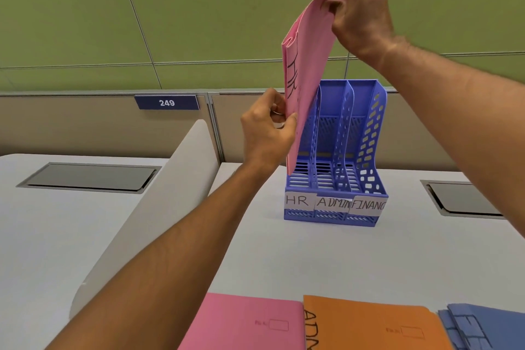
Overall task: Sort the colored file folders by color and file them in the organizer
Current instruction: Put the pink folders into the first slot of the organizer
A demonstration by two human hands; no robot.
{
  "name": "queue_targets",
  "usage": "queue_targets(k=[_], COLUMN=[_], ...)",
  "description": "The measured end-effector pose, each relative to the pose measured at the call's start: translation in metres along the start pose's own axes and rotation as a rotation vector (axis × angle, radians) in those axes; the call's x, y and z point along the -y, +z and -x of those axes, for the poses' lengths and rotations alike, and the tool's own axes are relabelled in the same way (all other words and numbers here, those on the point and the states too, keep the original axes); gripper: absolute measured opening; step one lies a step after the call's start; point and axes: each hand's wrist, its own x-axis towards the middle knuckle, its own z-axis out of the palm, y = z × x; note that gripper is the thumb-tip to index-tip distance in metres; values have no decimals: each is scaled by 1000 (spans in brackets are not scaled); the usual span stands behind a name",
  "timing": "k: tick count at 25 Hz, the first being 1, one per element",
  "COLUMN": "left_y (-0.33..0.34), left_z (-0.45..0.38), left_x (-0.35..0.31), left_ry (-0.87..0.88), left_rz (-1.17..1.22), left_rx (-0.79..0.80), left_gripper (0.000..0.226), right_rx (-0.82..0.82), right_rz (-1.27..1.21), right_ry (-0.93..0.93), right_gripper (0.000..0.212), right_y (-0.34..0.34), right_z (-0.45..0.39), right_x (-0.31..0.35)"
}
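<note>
Green wall panels [199,9] are filling the 12 o'clock half of the view above a beige partition carrying a blue plate [167,102] marked 249. Below, a pale grey desk [270,258] is bearing a white divider [159,202] toward 9 o'clock and two recessed cable hatches, one at 9 o'clock [88,178] and one at 3 o'clock [463,199]. At centre, a blue three-slot organizer [338,179] is standing upright, its front labels reading HR, ADMIN and FINANC. Above its leftmost slot, a pink folder [306,65] is hanging on edge, its lower end entering the HR compartment. The right hand [360,9] is pinching the folder's top corner at 1 o'clock; the left hand [268,128] is pinching its near edge lower down, fingers curled around it. Along the 6 o'clock edge, a second pink folder [244,324], an orange folder [369,324] and blue folders [483,327] are lying flat, side by side.
</note>
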Motion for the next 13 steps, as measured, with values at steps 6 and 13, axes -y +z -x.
queue_targets(k=[6,13], left_y=[13,9], left_z=[12,22], left_x=[13,24], left_ry=[-26,-142], left_rz=[12,-45], left_rx=[39,122], left_gripper=[26,32], right_rx=[63,230], right_rz=[46,96], right_ry=[-34,-56], right_gripper=[23,23], right_y=[15,33], right_z=[9,20], right_x=[-6,-17])
